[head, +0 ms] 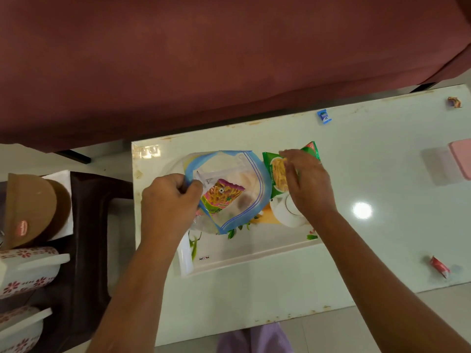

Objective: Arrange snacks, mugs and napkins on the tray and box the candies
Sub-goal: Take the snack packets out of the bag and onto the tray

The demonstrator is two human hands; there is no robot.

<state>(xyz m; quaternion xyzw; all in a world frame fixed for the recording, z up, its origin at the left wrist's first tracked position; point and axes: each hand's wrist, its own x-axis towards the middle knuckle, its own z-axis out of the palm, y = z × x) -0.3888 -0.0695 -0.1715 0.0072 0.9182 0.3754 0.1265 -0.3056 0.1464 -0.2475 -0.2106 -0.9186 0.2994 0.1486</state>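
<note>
Two bare hands work over a white rectangular tray printed with flowers and a teapot (pixel 254 248), which sits on the pale glossy table top (pixel 356 250). On my feed the left hand (pixel 168 200) is curled tight round the near-left edge of a clear zip-lock bag with a blue rim (pixel 260 189). The bag lies across the tray's far half. Inside it I can make out a pink-and-yellow snack packet (pixel 221 193).

The right hand (pixel 305 184) pinches a green snack packet (pixel 276 174) between thumb and curled fingers. This packet is just beside the bag, over the tray's far right corner. I cannot tell whether it rests on the tray or is lifted off it.

Three wrapped candies lie loose on the table, well apart from one another: a blue one (pixel 324 116) near the far edge, a gold-brown one (pixel 454 102) towards the far right corner, and a red one (pixel 439 266) near the right front edge. A pink box (pixel 461 159) shows at the right edge of my view.

To the left, a dark brown plastic stool (pixel 86 225) carries stacked brown paper cups (pixel 33 207) lying on a white napkin (pixel 61 177), with white mugs patterned with red flowers (pixel 28 271) just in front of them. A maroon sofa (pixel 204 59) fills the top of the view.
</note>
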